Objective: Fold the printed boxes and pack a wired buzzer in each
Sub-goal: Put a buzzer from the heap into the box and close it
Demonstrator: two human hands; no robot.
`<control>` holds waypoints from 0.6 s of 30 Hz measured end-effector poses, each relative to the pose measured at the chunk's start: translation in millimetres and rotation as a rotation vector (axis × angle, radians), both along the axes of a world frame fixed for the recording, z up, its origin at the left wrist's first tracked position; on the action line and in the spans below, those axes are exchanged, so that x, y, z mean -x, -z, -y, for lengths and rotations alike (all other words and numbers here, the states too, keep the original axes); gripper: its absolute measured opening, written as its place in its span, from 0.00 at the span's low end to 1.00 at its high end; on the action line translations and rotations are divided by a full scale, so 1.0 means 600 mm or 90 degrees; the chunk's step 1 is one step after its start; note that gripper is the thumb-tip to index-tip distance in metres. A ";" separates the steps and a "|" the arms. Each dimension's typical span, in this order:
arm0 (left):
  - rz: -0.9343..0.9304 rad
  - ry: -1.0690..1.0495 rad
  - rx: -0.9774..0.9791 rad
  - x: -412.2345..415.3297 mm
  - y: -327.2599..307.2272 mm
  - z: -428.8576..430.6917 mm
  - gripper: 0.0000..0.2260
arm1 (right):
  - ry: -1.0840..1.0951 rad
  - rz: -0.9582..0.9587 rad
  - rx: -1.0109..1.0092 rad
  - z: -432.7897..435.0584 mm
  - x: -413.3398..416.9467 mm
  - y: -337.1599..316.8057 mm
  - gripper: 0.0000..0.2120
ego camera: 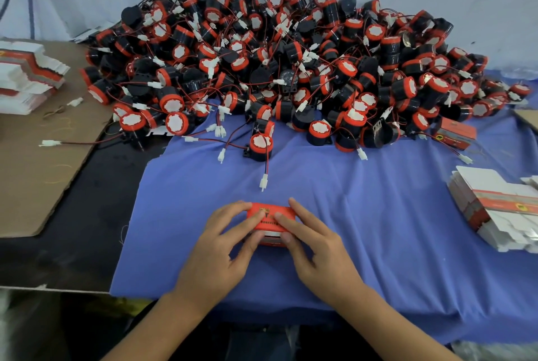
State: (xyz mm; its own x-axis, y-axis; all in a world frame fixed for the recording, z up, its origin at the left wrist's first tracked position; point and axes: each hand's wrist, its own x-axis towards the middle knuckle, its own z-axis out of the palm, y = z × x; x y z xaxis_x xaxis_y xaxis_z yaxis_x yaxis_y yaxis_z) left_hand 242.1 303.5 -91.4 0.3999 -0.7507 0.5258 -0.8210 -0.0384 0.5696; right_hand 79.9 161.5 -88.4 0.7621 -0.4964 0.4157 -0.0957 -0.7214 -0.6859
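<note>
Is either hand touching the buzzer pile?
No, the left hand and right hand both hold the box on the cloth, apart from the buzzer pile.

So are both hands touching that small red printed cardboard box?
Touching. The head view shows the left hand and right hand gripping the small red printed cardboard box from either side.
</note>
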 end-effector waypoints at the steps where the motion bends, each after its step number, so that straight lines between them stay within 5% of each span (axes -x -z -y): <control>1: 0.028 0.000 -0.007 0.002 0.001 0.000 0.17 | -0.001 0.010 0.021 0.000 -0.001 0.002 0.17; 10: 0.398 0.000 -0.170 0.008 -0.011 -0.019 0.22 | -0.042 -0.057 0.162 0.008 0.006 -0.001 0.19; 18: 0.401 -0.068 -0.389 0.053 -0.046 -0.026 0.26 | -0.003 -0.243 0.527 0.002 0.022 -0.020 0.27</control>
State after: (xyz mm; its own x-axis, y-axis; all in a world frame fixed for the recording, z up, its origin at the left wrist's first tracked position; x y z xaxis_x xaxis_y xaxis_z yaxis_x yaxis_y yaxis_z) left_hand 210.0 319.0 -63.6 0.2552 -0.9478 0.1909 -0.9502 -0.2824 -0.1319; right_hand 66.7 160.1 -76.3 0.9221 -0.1481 0.3574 -0.2060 -0.9700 0.1295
